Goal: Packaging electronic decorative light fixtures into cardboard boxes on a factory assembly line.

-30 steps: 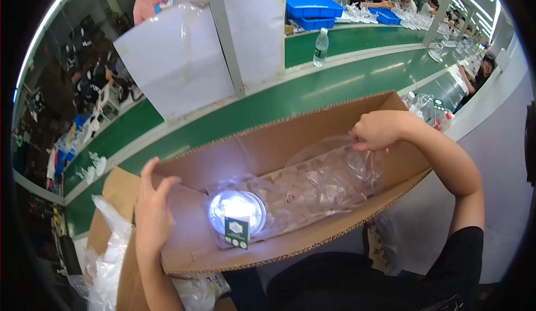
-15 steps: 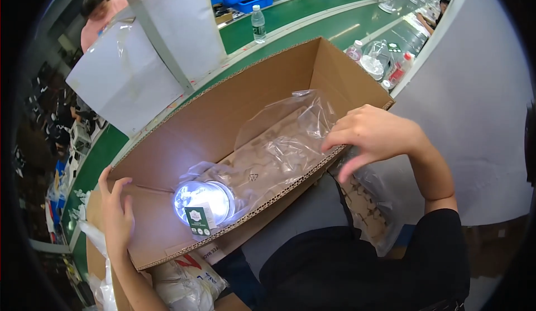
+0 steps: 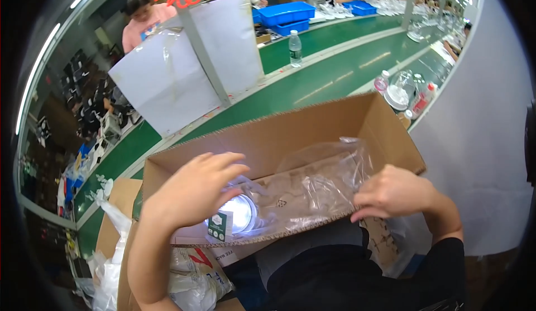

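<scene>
A long open cardboard box [image 3: 268, 163] lies tilted in front of me. At its left end glows a round lit lamp [image 3: 242, 213] with a clear rim, and a green-and-white card [image 3: 219, 225] stands against it. A clear plastic bag [image 3: 326, 191] spreads along the brown moulded tray inside the box. My left hand [image 3: 198, 188] reaches over the box's left end, fingers stretched out just above the lamp, holding nothing. At the near right rim my right hand [image 3: 396, 194] is closed, its fingers curled over the box edge and the thumb below it.
Beyond the box runs a green conveyor belt [image 3: 329, 82] with a water bottle [image 3: 295, 49] on its edge. Blue bins [image 3: 287, 15] and several workers are farther back. Bottles and a clear dome [image 3: 401, 88] stand at right. White plastic bags [image 3: 195, 277] lie below left.
My left hand has moved from the box's left edge to above the lamp. My right hand has closed at the near rim. The view has tilted up, so the box sits lower.
</scene>
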`<state>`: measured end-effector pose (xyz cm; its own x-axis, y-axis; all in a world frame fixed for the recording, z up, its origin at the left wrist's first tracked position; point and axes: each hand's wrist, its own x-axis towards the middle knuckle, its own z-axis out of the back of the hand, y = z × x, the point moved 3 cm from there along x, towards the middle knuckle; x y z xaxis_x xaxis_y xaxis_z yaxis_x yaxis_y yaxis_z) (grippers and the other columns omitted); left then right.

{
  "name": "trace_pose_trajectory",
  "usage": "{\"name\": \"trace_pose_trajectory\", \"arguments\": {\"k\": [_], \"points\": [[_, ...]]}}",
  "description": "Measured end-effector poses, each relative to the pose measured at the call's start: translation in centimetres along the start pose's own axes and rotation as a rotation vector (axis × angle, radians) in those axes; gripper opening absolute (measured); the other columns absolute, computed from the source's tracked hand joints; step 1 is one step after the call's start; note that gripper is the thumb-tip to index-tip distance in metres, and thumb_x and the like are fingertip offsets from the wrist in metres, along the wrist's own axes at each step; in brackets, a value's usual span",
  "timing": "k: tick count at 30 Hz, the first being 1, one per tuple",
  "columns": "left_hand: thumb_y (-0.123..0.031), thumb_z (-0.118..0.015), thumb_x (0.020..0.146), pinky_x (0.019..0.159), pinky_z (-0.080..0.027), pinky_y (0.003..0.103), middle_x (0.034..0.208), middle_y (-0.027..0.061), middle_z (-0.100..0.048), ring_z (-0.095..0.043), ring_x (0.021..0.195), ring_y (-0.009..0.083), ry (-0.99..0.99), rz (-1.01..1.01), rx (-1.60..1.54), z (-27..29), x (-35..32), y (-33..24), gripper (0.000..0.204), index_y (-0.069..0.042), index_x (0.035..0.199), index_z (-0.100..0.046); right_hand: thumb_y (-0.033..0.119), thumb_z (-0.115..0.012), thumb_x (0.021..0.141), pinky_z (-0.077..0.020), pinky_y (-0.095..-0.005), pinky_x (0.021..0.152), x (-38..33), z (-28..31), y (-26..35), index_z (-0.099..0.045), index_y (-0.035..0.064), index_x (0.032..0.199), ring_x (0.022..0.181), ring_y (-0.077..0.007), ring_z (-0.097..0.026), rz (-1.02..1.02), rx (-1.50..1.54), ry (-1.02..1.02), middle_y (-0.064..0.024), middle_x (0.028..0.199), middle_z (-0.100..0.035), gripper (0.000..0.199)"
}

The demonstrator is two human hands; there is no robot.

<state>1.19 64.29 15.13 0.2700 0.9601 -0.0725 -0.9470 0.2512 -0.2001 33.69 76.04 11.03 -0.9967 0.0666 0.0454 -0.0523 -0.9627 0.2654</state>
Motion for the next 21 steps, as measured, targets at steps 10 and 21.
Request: {"name": "trace_pose_trajectory", "arguments": {"k": [10, 21], "points": [[-0.037, -0.062, 0.103, 0.108, -0.049, 0.05, 0.142, 0.0178, -0.061, -0.061, 0.131, 0.0364, 0.684, -0.098, 0.166, -9.4, 1.4, -1.9, 0.046, -0.008, 0.139, -0.06, 0.046, -0.077, 0.093, -0.055, -0.0352, 0.059, 0.4, 1.4, -1.3, -0.074, 0.0114, 0.103, 0.072, -0.024, -0.069, 0.084, 0.101, 0.166, -0.0018, 0.078, -0.068, 0.036], [-0.036, -0.062, 0.103, 0.106, -0.051, 0.051, 0.138, 0.017, -0.063, -0.061, 0.129, 0.0383, 0.573, -0.008, 0.036, -11.1, 2.0, 2.8, 0.048, -0.008, 0.142, -0.056, 0.058, -0.06, 0.102, -0.0575, -0.0482, 0.068, 6.0, -0.9, -1.0, -0.069, 0.0049, 0.109, 0.082, -0.0406, -0.069, 0.289, 0.299, 0.382, -0.0157, 0.088, -0.068, 0.055]]}}
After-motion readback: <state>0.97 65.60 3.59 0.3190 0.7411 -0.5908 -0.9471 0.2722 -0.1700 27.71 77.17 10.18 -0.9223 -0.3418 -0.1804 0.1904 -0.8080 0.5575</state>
